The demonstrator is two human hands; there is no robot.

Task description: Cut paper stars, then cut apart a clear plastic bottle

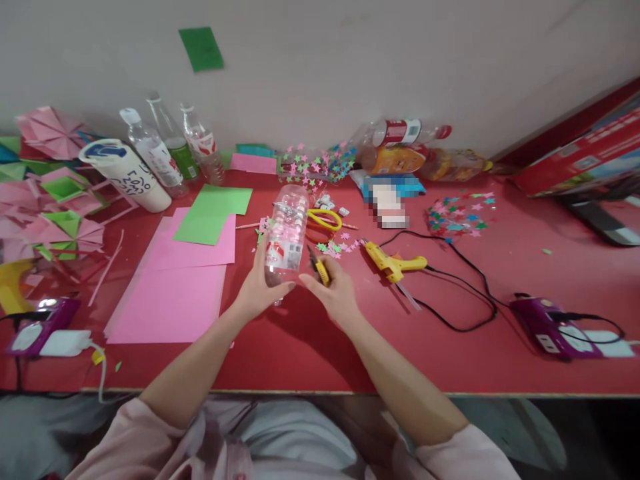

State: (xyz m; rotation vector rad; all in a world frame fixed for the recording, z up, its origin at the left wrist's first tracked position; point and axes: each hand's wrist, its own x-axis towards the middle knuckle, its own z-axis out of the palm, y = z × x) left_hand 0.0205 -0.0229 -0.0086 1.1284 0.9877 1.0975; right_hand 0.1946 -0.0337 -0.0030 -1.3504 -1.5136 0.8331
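Note:
A clear plastic bottle (286, 230) with a red and white label is tilted in front of me, its narrow end towards my body. My left hand (260, 288) is wrapped round its left side, thumb across the lower part. In my right hand (334, 290) is a yellow and black utility knife (321, 270), its blade end pointing up beside the bottle. The right thumb reaches to the bottle's lower right side; whether it touches cannot be told. Behind the bottle lie yellow-handled scissors (324, 220), partly hidden, and small paper stars (340, 247).
Pink sheets (170, 300) and a green sheet (214, 213) lie left. To the right are a yellow glue gun (395, 261) with a looping black cord and a purple power strip (550, 325). Upright bottles (203, 143), a white tumbler (127, 175) and folded paper flowers (60, 187) stand back left.

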